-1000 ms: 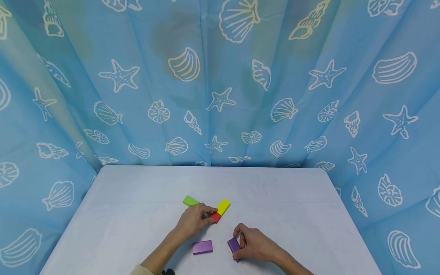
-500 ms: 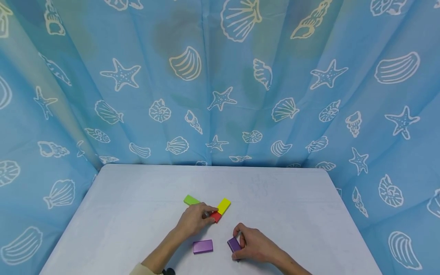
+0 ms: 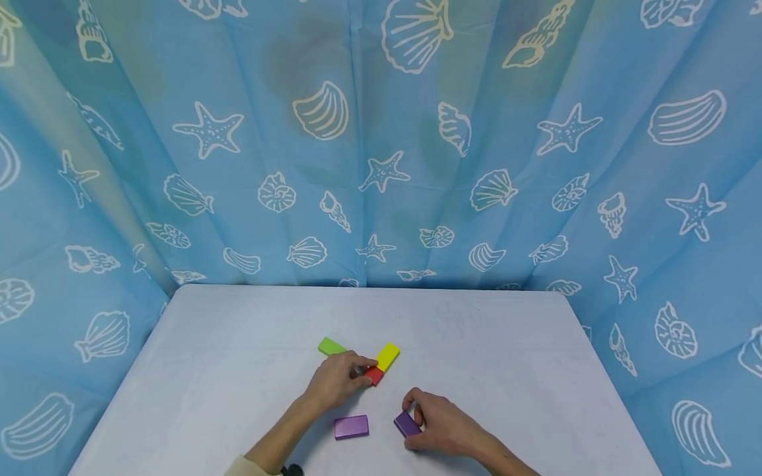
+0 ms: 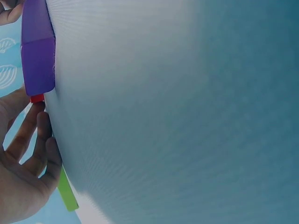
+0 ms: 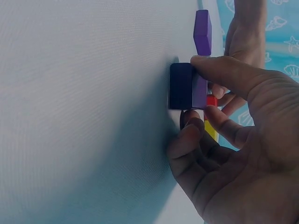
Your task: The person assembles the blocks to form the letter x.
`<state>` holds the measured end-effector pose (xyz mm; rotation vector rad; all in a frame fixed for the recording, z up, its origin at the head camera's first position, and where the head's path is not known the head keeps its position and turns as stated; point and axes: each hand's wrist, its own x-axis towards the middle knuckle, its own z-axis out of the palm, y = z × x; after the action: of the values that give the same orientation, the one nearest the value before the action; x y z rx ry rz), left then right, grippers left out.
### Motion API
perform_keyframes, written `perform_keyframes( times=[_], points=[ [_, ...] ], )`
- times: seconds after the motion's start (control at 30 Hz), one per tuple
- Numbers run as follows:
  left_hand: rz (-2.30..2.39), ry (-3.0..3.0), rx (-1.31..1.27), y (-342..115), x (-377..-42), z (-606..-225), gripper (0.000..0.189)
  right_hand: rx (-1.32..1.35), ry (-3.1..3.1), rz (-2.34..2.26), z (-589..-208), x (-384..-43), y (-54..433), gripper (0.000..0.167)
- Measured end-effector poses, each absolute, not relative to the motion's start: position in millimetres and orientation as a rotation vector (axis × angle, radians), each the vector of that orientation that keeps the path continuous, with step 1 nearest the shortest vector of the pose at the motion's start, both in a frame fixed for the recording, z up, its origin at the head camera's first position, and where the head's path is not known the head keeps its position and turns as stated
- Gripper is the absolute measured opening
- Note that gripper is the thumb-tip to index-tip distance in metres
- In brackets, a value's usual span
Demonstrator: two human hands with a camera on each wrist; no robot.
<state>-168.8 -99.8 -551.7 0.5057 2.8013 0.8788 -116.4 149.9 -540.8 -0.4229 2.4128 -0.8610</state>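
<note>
My left hand [image 3: 337, 381] pinches a red block [image 3: 374, 375] between thumb and index finger; part of the block is hidden by the fingers. A yellow block [image 3: 388, 357] lies against the red one, angled away to the back right. Beyond the left knuckles a green block [image 3: 331, 346] shows, partly covered by the hand. In my right hand [image 3: 443, 423] a purple block [image 3: 407, 424] is gripped between thumb and fingers, close to the tabletop. The right wrist view shows this block [image 5: 181, 87] with the thumb on one end and fingertips at the other.
A second purple block [image 3: 351, 427] lies flat on the white-covered table [image 3: 506, 350], between the two forearms. Behind and at both sides hangs a blue curtain [image 3: 417, 218] printed with shells and starfish.
The purple block in my right hand has turned slightly on the table, and that hand has shifted a little with it. My left hand stays at the red block.
</note>
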Motion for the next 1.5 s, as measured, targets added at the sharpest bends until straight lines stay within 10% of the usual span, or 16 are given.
perform_keyframes(
  times=[1.5],
  points=[
    [0.884,2.808,0.481,-97.8,-171.0,-552.8,0.036,-0.421,2.501,-0.790,-536.9,-115.7,149.9,0.045]
  ],
)
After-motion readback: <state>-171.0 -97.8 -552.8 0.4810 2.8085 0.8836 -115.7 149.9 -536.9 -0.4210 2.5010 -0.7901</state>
